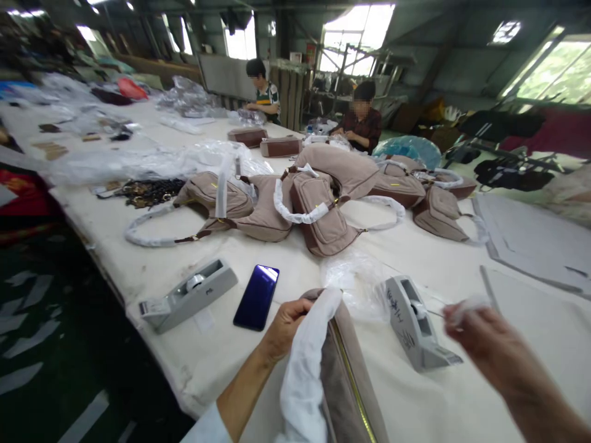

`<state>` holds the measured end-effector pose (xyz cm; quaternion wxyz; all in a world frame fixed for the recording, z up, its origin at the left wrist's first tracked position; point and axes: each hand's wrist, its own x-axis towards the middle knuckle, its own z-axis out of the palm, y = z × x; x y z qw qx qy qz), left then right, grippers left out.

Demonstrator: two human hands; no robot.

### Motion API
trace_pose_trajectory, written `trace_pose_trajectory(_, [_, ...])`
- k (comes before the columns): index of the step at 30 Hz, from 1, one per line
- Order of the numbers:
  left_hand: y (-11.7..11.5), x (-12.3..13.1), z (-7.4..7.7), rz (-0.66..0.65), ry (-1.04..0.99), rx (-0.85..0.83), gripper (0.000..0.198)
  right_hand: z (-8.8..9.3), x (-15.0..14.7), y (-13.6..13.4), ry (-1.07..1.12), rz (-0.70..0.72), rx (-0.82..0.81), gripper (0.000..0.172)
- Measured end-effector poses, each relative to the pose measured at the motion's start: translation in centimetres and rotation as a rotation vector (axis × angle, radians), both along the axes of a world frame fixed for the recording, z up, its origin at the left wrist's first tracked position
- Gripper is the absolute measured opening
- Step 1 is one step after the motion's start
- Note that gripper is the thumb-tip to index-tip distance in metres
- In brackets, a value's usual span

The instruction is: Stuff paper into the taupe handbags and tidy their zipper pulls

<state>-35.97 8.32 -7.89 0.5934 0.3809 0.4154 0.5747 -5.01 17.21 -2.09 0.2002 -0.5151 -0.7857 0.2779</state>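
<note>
My left hand (285, 329) pinches the top end of a taupe bag (353, 375) near its strap, which is wrapped in white paper (307, 363). A gold zipper runs down the bag toward the bottom edge of the view. Out to the right, my right hand (484, 338) is blurred, its fingers closed on a small piece of white wrapping (473, 304). One grey tape dispenser (415, 326) stands between the bag and my right hand. Another grey tape dispenser (196, 295) lies left of a dark phone (257, 296).
Several taupe bags (323, 215) with wrapped straps lie across the white table (133, 271). Dark chains (152, 192) and clear plastic (184, 160) are at the left. Flat grey sheets (530, 240) lie at the right. Two people (264, 97) work beyond the table.
</note>
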Motion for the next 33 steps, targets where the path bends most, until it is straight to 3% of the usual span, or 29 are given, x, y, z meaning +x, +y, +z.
trace_pose_trajectory(3, [-0.6, 1.0, -0.9, 0.016, -0.089, -0.005, 0.030, -1.0, -5.3, -2.3, 0.336, 0.103, -0.277, 0.040])
trace_pose_trajectory(5, [-1.3, 1.5, -1.4, -0.007, -0.146, 0.044, 0.041, -1.4, -9.2, -4.2, 0.353, 0.197, -0.380, 0.035])
trace_pose_trajectory(7, [-2.0, 1.8, -1.6, -0.001, -0.096, 0.094, 0.046, -1.3, -12.2, -5.5, 0.288, 0.257, -0.343, 0.033])
trace_pose_trajectory(9, [-2.3, 2.0, -1.4, 0.090, 0.003, 0.086, 0.036, -0.9, -13.8, -6.1, 0.201, 0.302, -0.250, 0.033])
trace_pose_trajectory(12, [-2.3, 2.6, -0.9, 0.226, 0.014, 0.041, 0.021, -0.1, -14.3, -5.7, 0.059, 0.359, 0.034, 0.032])
trace_pose_trajectory(15, [-2.2, 3.1, -0.8, 0.191, -0.030, 0.064, 0.016, 1.1, -14.4, -3.8, -0.221, 0.567, 0.295, 0.032])
trace_pose_trajectory(18, [-2.3, 3.2, -1.2, 0.135, -0.139, -0.006, 0.020, 2.2, -15.1, -1.7, -0.565, 0.766, 0.312, 0.021])
trace_pose_trajectory(20, [-2.7, 2.9, -1.5, 0.106, -0.187, -0.111, 0.025, 2.3, -15.5, -0.8, -0.636, 0.806, 0.283, 0.013])
trace_pose_trajectory(27, [-4.2, -0.1, -1.0, 0.200, 0.114, -0.296, 0.022, -0.1, -14.3, -0.3, -0.325, 0.702, 0.197, 0.023])
trace_pose_trajectory(33, [-4.3, -0.4, -0.5, 0.163, 0.460, -0.309, 0.016, -0.1, -14.6, -0.5, -0.212, 0.691, 0.135, 0.021])
